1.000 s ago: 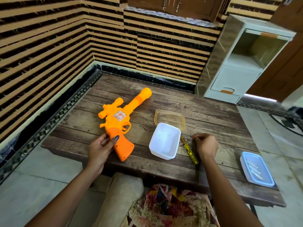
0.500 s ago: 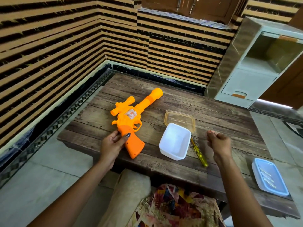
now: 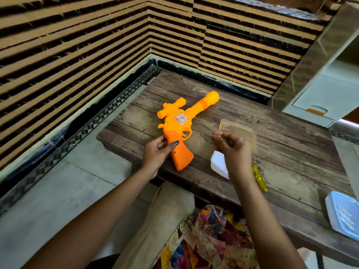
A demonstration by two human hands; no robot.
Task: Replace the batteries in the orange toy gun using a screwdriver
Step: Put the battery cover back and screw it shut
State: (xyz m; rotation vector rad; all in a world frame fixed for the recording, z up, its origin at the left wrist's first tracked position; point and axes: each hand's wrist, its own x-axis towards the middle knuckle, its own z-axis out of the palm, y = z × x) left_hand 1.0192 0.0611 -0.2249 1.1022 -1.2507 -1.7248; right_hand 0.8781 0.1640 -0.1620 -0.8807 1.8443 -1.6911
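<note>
The orange toy gun lies flat on the wooden table, barrel pointing to the far right. My left hand grips its handle, thumb on top. My right hand hovers above the table to the right of the gun, fingers curled shut and blurred, with nothing visible in it. A yellow screwdriver lies on the table behind my right wrist, partly hidden. A blue tray at the near right holds several batteries.
A white plastic box sits under my right hand, with its clear lid just beyond. A white cabinet stands at the far right. Striped walls close the left and back. My patterned lap is below the table edge.
My right hand lifted off the table beside the screwdriver and moved left over the white box, toward the gun. The left hand stayed on the handle. The view turned left.
</note>
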